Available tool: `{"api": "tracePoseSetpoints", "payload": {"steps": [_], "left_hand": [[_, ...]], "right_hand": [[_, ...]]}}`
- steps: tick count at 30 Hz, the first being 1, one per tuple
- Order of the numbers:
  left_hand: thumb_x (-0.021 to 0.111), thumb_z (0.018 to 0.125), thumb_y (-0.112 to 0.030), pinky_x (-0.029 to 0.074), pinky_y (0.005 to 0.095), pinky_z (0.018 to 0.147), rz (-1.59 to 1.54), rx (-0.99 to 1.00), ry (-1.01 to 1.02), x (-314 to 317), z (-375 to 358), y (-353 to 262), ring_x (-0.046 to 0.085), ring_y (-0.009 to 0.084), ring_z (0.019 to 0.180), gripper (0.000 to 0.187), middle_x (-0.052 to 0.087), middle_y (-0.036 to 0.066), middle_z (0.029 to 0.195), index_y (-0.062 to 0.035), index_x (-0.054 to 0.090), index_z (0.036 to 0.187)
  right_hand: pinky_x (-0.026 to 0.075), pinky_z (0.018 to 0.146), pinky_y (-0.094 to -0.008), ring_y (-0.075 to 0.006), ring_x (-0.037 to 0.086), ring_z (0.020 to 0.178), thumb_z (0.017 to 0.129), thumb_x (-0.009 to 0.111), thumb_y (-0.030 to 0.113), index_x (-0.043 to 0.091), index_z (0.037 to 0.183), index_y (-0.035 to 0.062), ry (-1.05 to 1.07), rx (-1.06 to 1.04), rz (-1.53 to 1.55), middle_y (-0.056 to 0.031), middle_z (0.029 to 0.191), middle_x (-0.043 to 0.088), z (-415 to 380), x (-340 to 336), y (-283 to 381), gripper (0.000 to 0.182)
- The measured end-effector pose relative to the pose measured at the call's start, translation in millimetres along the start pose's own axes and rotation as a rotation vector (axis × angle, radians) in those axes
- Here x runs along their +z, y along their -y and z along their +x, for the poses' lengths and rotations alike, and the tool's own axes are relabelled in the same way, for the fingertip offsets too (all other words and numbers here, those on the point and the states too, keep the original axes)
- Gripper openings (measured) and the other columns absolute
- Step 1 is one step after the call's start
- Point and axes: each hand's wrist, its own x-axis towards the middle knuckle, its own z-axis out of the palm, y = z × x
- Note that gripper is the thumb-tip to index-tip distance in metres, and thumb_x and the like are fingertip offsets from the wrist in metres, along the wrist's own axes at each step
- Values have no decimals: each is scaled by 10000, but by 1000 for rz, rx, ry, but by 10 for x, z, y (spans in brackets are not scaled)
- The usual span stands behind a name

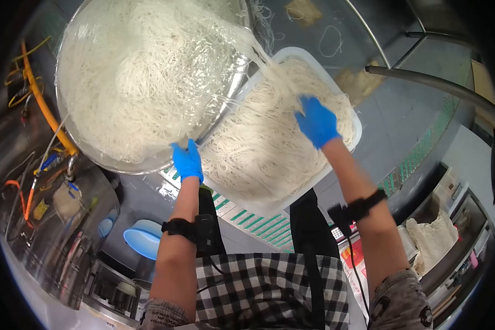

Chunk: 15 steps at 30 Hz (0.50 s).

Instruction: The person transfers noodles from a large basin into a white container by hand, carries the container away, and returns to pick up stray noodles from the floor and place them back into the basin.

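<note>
A wide metal pot (61, 113) at the upper left is full of white noodles in water. Beside it on the right stands a white plastic tub (358, 129), heaped with more noodles (258, 148). My left hand (187, 163), in a blue glove, is at the pot's near rim with thumb and finger spread apart. Over the tub, my blue-gloved right hand (318, 122) is closed on a stretched bundle of noodles (267, 63) that runs across the pot's rim. Its fingertips are partly hidden and a little blurred.
A bent metal pipe (434, 82) crosses the upper right. Hoses, one of them orange (48, 107), hang at the left. Below them is a blue basin (143, 239). Green-slotted drain grating (258, 223) runs under the tub. A cloth (434, 242) lies at the right.
</note>
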Motion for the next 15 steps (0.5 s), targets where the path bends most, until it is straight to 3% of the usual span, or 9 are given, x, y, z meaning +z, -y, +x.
{"api": "tracePoseSetpoints", "payload": {"steps": [2, 4, 6, 7, 9, 10, 11, 13, 15], "left_hand": [[512, 779, -302, 325, 343, 858, -213, 0, -20, 221, 45, -165, 399, 256, 1061, 569, 409, 205, 1145, 80, 317, 1153], [515, 783, -302, 341, 322, 843, -436, -94, 110, 287, 19, -601, 404, 228, 1050, 557, 421, 171, 1145, 54, 321, 1164], [515, 784, -295, 344, 311, 841, -492, -150, 199, 344, 148, -798, 417, 225, 1023, 531, 439, 158, 1119, 35, 337, 1160], [514, 785, -288, 347, 301, 839, -549, -208, 288, 362, 227, -868, 430, 223, 995, 506, 457, 144, 1094, 16, 354, 1156], [517, 779, -325, 354, 286, 811, -638, -273, 427, 403, 412, -967, 433, 205, 970, 529, 450, 117, 1081, 8, 356, 1158], [521, 773, -362, 361, 272, 783, -731, -335, 569, 406, 456, -1008, 435, 186, 944, 553, 442, 91, 1069, -1, 358, 1159], [521, 773, -362, 361, 272, 783, -733, -335, 569, 409, 442, -1118, 435, 186, 944, 553, 442, 91, 1069, -1, 358, 1159], [559, 759, -287, 405, 323, 755, -906, -433, 552, 440, 412, -1400, 469, 208, 861, 395, 494, 90, 979, -51, 444, 1054], [561, 759, -276, 421, 323, 695, -965, -404, 589, 575, 608, -1347, 481, 205, 810, 369, 502, 101, 958, -54, 451, 1032]], "right_hand": [[353, 856, -369, -324, 419, 1035, 731, 528, 223, 176, 1280, 175, -177, -233, 337, -152, 1255, 280, 597, -10, 188, 653], [387, 821, -372, -320, 483, 963, 695, 574, 219, 119, 1293, 155, -363, -379, 583, -156, 1189, 390, 1301, 221, 329, 754], [444, 717, -344, -284, 566, 780, 676, 603, 236, 210, 1270, 94, 118, 68, 1189, -175, 981, 539, 1462, 58, 653, 726], [444, 717, -344, -284, 566, 780, 676, 603, 236, 210, 1270, 94, 120, 70, 1192, -175, 981, 539, 1511, 145, 673, 726], [462, 582, -316, -221, 557, 586, 694, 591, 261, 397, 1160, 27, 247, -519, 267, -171, 759, 583, 1552, 430, 688, 556], [448, 553, -313, -200, 536, 568, 717, 564, 309, 542, 970, 13, 442, -58, 607, -166, 732, 571, 1413, 655, 749, 390], [441, 609, -344, -229, 554, 632, 728, 530, 361, 553, 892, -12, 541, -6, 712, -152, 749, 580, 1082, 527, 866, 407], [420, 675, -376, -279, 555, 723, 775, 440, 379, 550, 881, 8, 382, -134, 714, -170, 759, 574, 742, 996, 888, 401], [416, 659, -403, -327, 542, 731, 793, 400, 352, 538, 859, 32, 461, -232, 581, -182, 783, 565, 231, 949, 1017, 355]]}}
